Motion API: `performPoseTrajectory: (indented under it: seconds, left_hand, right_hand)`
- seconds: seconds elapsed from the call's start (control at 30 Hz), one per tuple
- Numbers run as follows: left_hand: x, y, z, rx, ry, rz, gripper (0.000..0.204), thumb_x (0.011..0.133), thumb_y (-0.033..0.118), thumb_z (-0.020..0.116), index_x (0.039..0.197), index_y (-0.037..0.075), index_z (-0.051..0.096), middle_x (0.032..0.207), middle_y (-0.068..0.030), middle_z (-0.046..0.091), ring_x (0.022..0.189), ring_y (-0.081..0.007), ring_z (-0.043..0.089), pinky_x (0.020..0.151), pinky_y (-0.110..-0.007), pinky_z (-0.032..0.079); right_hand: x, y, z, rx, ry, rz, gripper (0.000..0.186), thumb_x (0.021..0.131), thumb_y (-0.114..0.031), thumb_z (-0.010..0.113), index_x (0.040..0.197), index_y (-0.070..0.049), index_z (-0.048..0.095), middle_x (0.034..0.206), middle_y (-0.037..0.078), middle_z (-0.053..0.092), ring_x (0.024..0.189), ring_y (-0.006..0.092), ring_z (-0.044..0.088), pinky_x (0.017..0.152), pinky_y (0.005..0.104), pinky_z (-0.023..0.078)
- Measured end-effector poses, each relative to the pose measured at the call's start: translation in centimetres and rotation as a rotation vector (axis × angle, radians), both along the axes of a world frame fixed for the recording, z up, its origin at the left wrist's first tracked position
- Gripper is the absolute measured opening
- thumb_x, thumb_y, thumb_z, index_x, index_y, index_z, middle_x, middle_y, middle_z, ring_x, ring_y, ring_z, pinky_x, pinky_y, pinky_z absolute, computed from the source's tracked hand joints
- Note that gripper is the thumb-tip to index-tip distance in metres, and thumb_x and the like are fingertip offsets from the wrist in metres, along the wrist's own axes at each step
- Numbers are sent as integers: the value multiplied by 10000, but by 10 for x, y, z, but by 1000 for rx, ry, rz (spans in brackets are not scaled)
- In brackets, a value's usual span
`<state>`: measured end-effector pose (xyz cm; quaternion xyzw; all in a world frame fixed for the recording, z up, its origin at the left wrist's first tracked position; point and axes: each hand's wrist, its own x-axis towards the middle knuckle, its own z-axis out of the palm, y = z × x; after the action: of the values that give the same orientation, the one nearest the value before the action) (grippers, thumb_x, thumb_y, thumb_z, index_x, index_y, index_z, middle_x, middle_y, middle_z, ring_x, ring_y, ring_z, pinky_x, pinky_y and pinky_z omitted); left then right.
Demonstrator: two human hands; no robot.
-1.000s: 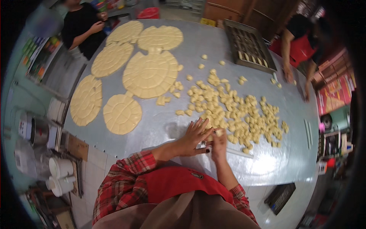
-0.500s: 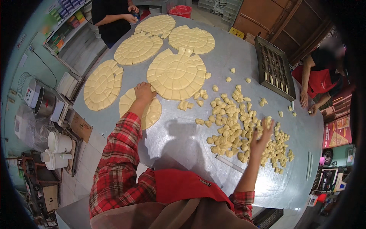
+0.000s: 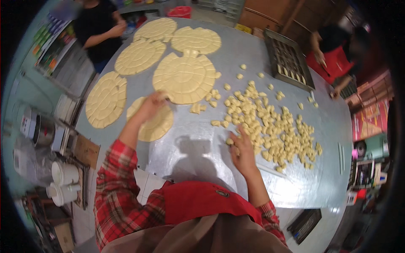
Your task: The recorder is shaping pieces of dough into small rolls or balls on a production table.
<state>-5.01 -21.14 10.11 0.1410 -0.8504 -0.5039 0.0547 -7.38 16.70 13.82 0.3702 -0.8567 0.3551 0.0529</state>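
My left hand [image 3: 154, 104] is over the far edge of a small dough disc [image 3: 155, 126], close to the large scored dough disc [image 3: 184, 80]. Its fingers are bent and smeared by motion, so whether they grip any dough does not show. At the near left edge of a spread pile of dough pieces [image 3: 270, 126], my right hand [image 3: 244, 155] has its fingers apart. A single dough ball [image 3: 229, 141] lies beside its thumb and fingers. Several loose lumps [image 3: 197, 109] sit between the large disc and the pile.
More scored discs [image 3: 106, 100] lie along the metal table's [image 3: 190, 145] left and far sides. A dark tray [image 3: 291, 61] with a row of dough pieces stands at far right. A pale rod [image 3: 270, 170] borders the pile. Co-workers stand far left [image 3: 99, 33] and far right [image 3: 333, 59].
My right hand has moved left, from over the pile to its near left edge. My left hand has shifted slightly on the small disc. The far-left person now shows more fully.
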Motion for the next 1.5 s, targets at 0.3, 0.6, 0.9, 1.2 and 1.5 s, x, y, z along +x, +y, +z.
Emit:
performPoseTrajectory:
  seconds: [0.3,0.6,0.9,1.2,1.5]
  left_hand:
    - [40,195,41,317,-215,-587,134,884,-6,450,975,-11,550,888,-23,598,841,-87,525,778,-247,444]
    - [6,195,-39,292,-183,-209,220,874,68,490,1074,29,575,930,-17,609,853,-113,559,767,-232,434]
    - [3,329,-33,-298,271,-673,645,875,256,497,1397,15,206,1464,-204,133,1370,-319,110,1093,-369,113]
    - [41,117,-64,-421,254,65,408,780,111,619,1168,27,527,1242,-197,491,1177,-365,440,1007,-434,342]
    - [92,-108,-108,-612,-188,638,457,768,244,609,1131,-23,539,1174,-222,536,1100,-356,508,952,-382,402]
  right_hand:
    - [32,-4,-1,177,-43,254,390,817,-110,518,1181,2,435,1117,176,507,915,326,553,687,402,492]
    - [44,78,-31,160,-365,233,226,762,-78,536,978,-26,497,774,167,579,738,356,584,642,424,474]
    - [-15,90,-125,-1012,-1086,-408,354,891,-104,490,1219,-124,359,1080,72,542,937,180,550,757,282,492]
    - [-244,271,-61,88,305,-736,367,902,-232,487,1257,-145,524,1353,275,351,1279,362,321,1007,417,298]
    - [-111,81,-86,-111,116,-203,504,755,33,568,1244,-51,480,1384,204,338,1297,354,291,1055,423,231]
